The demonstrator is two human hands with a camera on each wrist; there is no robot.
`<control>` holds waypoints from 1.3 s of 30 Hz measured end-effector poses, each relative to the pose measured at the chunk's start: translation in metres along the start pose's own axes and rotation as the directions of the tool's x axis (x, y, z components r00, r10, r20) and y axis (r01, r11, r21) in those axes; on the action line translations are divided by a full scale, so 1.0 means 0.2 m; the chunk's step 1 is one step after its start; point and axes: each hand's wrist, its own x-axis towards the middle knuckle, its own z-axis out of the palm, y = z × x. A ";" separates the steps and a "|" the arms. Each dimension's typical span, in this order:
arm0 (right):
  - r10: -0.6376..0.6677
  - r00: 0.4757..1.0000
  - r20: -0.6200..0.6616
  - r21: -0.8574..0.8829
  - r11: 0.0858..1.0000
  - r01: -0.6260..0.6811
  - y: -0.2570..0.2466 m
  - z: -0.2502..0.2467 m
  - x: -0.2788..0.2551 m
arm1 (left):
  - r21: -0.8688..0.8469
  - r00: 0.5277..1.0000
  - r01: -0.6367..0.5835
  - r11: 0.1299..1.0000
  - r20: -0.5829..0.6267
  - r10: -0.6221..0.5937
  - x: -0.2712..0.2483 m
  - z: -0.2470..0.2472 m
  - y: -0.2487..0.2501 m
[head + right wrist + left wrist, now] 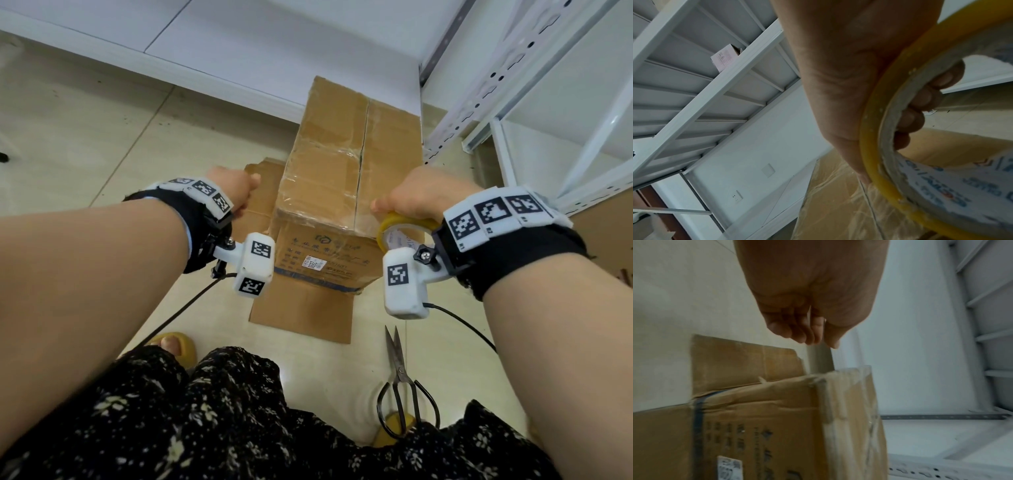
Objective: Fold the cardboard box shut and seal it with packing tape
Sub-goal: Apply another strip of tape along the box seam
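Note:
A brown cardboard box [342,164] stands on the floor with its top flaps folded down and the seam running away from me. Wrinkled clear tape shines across the top [838,211]. My right hand [421,198] grips a yellow roll of packing tape [397,222] at the box's near right corner, fingers through the core [920,113] and thumb on the rim. My left hand [236,186] hovers just off the box's upper left edge [766,418]. Its fingers [797,332] curl against the thumb in a pinch, seemingly on faint clear tape from that corner.
Black scissors [400,377] lie on the tiled floor near my right knee. A flat cardboard sheet [308,315] lies under the box. A white metal shelf rack [513,85] stands at the right and a white wall behind. My foot in a yellow slipper [174,346] is close by.

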 end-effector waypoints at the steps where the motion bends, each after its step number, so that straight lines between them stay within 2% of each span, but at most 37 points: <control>1: -0.004 1.000 0.000 0.007 1.000 0.004 0.00 0.00 0.00 | -0.060 0.998 -0.049 0.997 0.035 0.051 -0.01 0.00 0.03; 3: -0.012 1.000 0.004 0.024 1.000 0.012 0.00 0.00 0.01 | -0.053 0.977 -0.098 0.994 0.187 0.107 -0.04 0.02 0.05; 5: -0.017 1.000 0.012 0.033 0.999 0.016 0.00 0.00 0.01 | 0.097 0.953 -0.138 0.986 0.283 0.105 -0.06 0.05 0.05; 7: -0.013 0.999 0.031 0.070 0.997 0.011 0.02 0.00 0.01 | 0.199 0.969 -0.162 0.967 0.217 0.117 -0.06 0.07 0.05; 9: -0.001 0.998 0.066 0.161 0.987 -0.010 0.04 0.00 0.02 | 0.226 0.976 -0.160 0.961 0.179 0.120 -0.05 0.08 0.04; 11: 0.000 0.993 0.120 0.267 0.963 -0.033 0.04 0.00 0.02 | 0.220 0.980 -0.145 0.965 0.169 0.109 -0.05 0.07 0.05; 13: -0.032 0.988 0.153 0.286 0.958 -0.013 0.04 0.00 0.01 | 0.199 0.981 -0.148 0.969 0.157 0.117 -0.05 0.07 0.06; 17: -0.059 0.959 0.276 0.366 0.929 -0.048 0.08 -0.02 -0.02 | 0.152 0.969 -0.234 0.960 0.121 0.217 -0.06 0.08 0.06; 22: -0.082 0.979 0.185 0.230 0.972 0.038 0.09 -0.02 -0.01 | 0.218 0.981 -0.185 0.958 0.104 0.166 -0.09 0.08 0.08; 26: -0.018 0.994 0.110 0.216 0.976 -0.007 0.15 -0.04 -0.01 | 0.168 0.975 -0.208 0.964 0.115 0.190 -0.09 0.08 0.06; 34: 0.085 0.975 0.208 0.204 0.971 -0.128 0.19 -0.01 0.02 | 0.210 0.978 -0.190 0.959 0.125 0.166 -0.10 0.08 0.08; 39: 0.104 0.976 0.192 0.140 0.981 -0.132 0.20 0.01 0.03 | 0.191 0.978 -0.182 0.964 0.139 0.157 -0.10 0.07 0.08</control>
